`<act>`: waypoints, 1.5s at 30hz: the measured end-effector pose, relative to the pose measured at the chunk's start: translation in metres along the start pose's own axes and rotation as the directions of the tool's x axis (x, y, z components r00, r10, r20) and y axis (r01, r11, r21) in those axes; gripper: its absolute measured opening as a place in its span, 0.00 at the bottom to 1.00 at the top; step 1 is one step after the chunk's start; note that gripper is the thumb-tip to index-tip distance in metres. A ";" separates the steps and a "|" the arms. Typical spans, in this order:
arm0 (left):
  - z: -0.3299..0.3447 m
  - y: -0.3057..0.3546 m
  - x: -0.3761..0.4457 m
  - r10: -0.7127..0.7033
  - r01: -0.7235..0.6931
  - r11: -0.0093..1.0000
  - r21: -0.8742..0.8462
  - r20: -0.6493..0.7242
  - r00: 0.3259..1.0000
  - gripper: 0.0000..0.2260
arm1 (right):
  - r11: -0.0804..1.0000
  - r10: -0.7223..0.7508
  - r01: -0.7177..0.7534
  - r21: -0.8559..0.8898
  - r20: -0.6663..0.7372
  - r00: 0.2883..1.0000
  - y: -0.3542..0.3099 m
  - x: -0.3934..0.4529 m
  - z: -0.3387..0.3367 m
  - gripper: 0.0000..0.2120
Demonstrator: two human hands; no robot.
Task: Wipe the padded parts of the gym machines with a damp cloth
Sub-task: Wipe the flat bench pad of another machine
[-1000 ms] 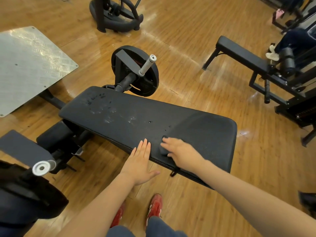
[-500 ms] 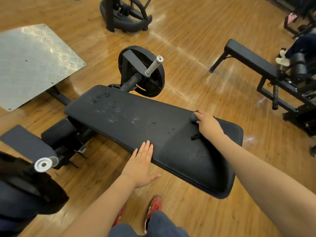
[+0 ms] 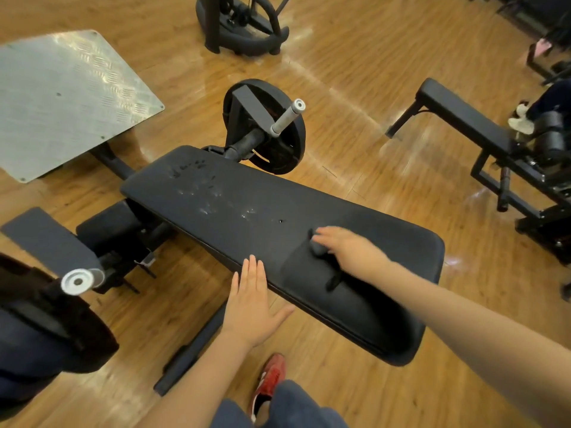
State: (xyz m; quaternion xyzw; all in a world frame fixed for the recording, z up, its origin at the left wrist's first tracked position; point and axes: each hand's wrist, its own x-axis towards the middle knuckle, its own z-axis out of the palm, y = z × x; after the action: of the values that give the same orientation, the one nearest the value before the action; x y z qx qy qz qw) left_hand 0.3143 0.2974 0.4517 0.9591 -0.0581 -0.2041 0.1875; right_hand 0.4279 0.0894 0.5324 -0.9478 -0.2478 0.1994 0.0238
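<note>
Nearest the camera, a red shoe [image 3: 271, 375] stands on the wooden floor [image 3: 355, 97] beside a denim-clad leg. Just above it the left hand [image 3: 251, 307] lies flat, its fingers [image 3: 252, 270] straight and together, holding nothing; their tips touch the near edge of the long black pad [image 3: 234, 199]. Farther along that pad, toward its right end, the right hand [image 3: 349, 247] presses down on a dark cloth [image 3: 318, 246]. The cloth is bunched under the right hand's fingers [image 3: 324, 234] and shows past their tips on the left side (motion blur hides how tightly they curl round it). A dark strip [image 3: 334, 281], possibly a trailing end of the cloth, lies on the pad below the wrist. The pad's surface around the right hand looks darker than the rest, and pale scuffed patches mark its left half. Beyond the pad a black weight plate [image 3: 284, 149] sits on a peg with a grey sleeve [image 3: 287, 116]. To the far left stands a metal checker-plate platform [image 3: 68, 97]; to the far right, another black bench [image 3: 463, 117].
</note>
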 end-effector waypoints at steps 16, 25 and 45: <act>-0.008 0.018 -0.002 -0.154 0.155 0.985 -0.080 0.021 0.988 0.38 | 0.963 -0.269 0.268 0.023 0.104 0.958 -0.089 -0.006 0.035 0.27; -0.014 0.018 -0.002 -0.159 0.166 0.977 -0.135 0.057 0.986 0.48 | 0.998 0.043 -0.045 0.040 0.046 0.998 0.013 0.041 -0.014 0.26; -0.015 0.020 -0.001 -0.171 0.176 0.979 -0.102 0.056 0.984 0.45 | 0.967 -0.254 0.246 0.071 0.136 0.958 -0.066 -0.014 0.019 0.24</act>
State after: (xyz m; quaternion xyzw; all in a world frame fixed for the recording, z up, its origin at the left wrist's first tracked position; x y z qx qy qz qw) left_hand 0.3187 0.2847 0.4725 0.9440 0.0324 -0.2448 0.2186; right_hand 0.3788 0.1399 0.5299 -0.8910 -0.3613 0.2694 0.0560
